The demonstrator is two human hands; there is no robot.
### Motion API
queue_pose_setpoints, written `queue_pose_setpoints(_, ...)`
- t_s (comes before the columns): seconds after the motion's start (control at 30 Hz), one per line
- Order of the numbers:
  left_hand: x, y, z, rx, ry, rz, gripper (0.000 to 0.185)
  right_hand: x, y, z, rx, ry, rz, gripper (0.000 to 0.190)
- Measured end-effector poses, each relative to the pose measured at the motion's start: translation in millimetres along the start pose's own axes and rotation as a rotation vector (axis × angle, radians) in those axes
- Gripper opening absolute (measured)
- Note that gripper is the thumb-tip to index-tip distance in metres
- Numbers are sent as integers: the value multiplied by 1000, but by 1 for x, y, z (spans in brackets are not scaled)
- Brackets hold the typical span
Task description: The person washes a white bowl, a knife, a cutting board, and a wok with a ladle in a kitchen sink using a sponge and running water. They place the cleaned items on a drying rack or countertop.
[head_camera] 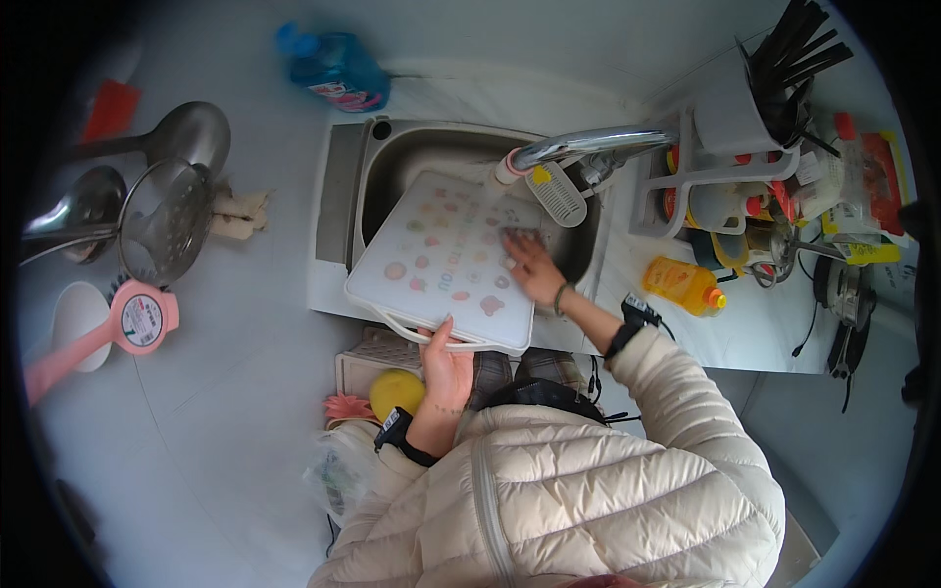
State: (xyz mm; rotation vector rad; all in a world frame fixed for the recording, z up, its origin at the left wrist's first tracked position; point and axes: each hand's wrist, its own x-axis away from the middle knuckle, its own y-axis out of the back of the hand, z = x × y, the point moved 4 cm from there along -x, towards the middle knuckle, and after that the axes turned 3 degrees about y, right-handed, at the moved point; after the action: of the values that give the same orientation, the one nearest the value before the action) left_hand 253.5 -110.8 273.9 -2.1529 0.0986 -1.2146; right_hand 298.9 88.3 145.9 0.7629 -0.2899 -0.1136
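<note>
A white cutting board (441, 257) with small coloured fruit prints and lettering lies tilted across the stainless steel sink (412, 151). My left hand (446, 367) grips the handle at its near edge, thumb on top. Flat on the right part of the printed face rests my right hand (535, 268), its fingers spread and slightly blurred. A dark patch shows by those fingertips, and I cannot tell what it is. The chrome faucet (595, 143) reaches over the board's far edge, its spout end just above the surface.
A slotted drain rack (562, 198) hangs by the faucet. Blue detergent bottle (342, 73) stands behind the sink; an orange bottle (680, 283) lies on the right counter near a grey organizer (684, 176). Ladles (195, 136), a skimmer (165, 220) and a pink brush (140, 320) hang at left.
</note>
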Motion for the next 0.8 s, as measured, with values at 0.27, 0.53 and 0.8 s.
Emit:
queue_pose_setpoints(0.27, 9, -23, -5, -22, 68, 61, 47, 34, 56, 165, -186, 392, 226, 74)
queue_pose_setpoints(0.53, -21, -54, -21, -641, -341, 261, 87, 7, 111, 130, -41, 72, 221, 89)
queue_pose_setpoints(0.8, -9, -105, -78, -1747, -1377, 322, 117, 17, 141, 155, 426, 89, 77, 52)
